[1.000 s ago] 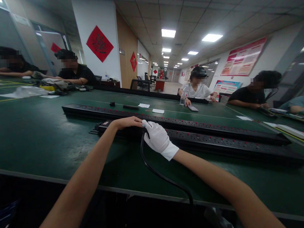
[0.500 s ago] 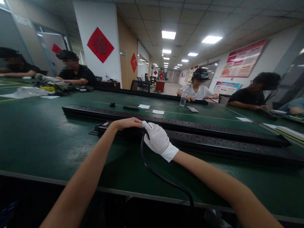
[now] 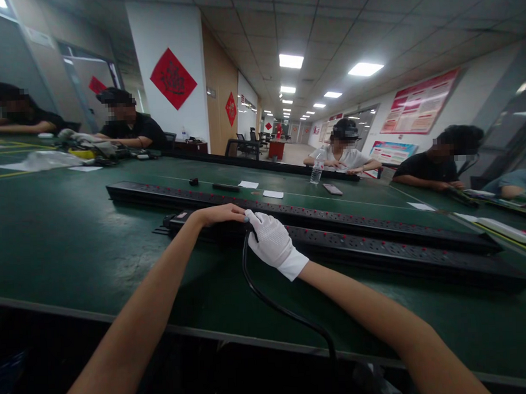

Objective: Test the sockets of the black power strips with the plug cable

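Two long black power strips with red-marked sockets lie side by side on the green table. The nearer power strip (image 3: 377, 247) passes under my hands, and the farther power strip (image 3: 333, 218) runs behind it. My right hand (image 3: 271, 240), in a white dotted glove, is closed around the upper end of a black cable (image 3: 270, 300), which drops over the table edge. Bare and bent at the wrist, my left hand (image 3: 220, 214) reaches over the nearer strip. Its fingers are pressed together, and their tips meet the gloved fingers; whatever lies between them is hidden.
Beyond the strips are white paper slips (image 3: 273, 194), a small black piece (image 3: 194, 181), a dark bar (image 3: 226, 187), a water bottle (image 3: 317, 171) and a phone (image 3: 332, 189). Clear plastic wrap (image 3: 50, 160) lies at the left. Several people sit around the table.
My two hands and the cable stay in nearly the same place. Across the table, the hands of the person in white have shifted slightly.
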{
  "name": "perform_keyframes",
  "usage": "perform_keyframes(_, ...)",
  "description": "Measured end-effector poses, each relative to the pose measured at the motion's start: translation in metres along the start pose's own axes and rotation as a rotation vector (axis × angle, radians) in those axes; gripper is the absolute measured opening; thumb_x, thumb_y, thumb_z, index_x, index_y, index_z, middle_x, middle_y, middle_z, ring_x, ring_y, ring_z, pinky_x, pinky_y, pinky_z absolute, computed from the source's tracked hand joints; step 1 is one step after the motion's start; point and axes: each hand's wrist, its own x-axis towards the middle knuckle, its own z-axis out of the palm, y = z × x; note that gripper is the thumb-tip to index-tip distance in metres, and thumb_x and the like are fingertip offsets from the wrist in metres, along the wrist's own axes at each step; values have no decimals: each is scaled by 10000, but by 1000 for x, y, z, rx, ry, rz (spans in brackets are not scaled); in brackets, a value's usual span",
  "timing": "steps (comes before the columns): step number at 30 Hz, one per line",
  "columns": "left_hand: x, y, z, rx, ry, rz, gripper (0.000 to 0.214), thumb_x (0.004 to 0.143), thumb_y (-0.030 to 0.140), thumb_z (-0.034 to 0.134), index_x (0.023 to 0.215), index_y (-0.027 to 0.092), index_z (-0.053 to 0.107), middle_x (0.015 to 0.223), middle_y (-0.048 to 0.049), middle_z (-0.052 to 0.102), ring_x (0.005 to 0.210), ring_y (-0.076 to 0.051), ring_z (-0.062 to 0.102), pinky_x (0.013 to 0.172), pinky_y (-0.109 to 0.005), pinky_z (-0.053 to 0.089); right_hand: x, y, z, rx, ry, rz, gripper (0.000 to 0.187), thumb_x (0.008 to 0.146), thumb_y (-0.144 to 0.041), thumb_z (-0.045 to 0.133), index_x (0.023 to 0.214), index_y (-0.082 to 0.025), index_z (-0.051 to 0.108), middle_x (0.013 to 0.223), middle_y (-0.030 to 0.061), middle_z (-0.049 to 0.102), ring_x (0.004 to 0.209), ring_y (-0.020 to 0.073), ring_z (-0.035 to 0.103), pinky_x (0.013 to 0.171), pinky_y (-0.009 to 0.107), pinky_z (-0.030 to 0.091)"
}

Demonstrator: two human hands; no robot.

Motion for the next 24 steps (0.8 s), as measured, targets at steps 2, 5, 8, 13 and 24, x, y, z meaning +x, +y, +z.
perform_keyframes(2,0,1,0,10,-1,0,402,782,407,524,1146,244,570,1185,23,576,1092,-177,491,959,-249,282,0,0,0,1,-2,2,500,862,-254,361,1345,-150,289,1160,131,489,975,236,490,829,380,420)
perform_keyframes(5,-1,2,-1,26,1,-1,403,789,406,513,1156,246,561,1202,22,564,1104,-172,482,964,-247,275,1,-1,-1,4,-2,6,493,866,-256,357,1343,-155,292,1154,129,492,965,232,494,823,380,422)
perform_keyframes(8,-1,3,-1,42,-2,-8,410,795,411,499,1171,254,547,1211,25,557,1111,-173,476,965,-249,274,1,-1,-1,6,0,7,491,864,-252,361,1341,-155,295,1159,131,490,979,232,490,829,380,420)
perform_keyframes(13,-2,4,0,22,2,-4,414,781,411,515,1158,248,560,1193,22,571,1103,-183,482,959,-254,278,0,0,-1,6,-4,4,496,858,-248,371,1339,-155,299,1173,134,483,989,233,489,833,381,420)
perform_keyframes(24,-3,6,1,-4,7,-14,425,755,429,545,1141,253,574,1180,20,580,1088,-185,488,958,-261,282,0,0,-1,-7,-13,8,497,857,-247,374,1340,-155,307,1181,134,483,978,237,494,831,380,420)
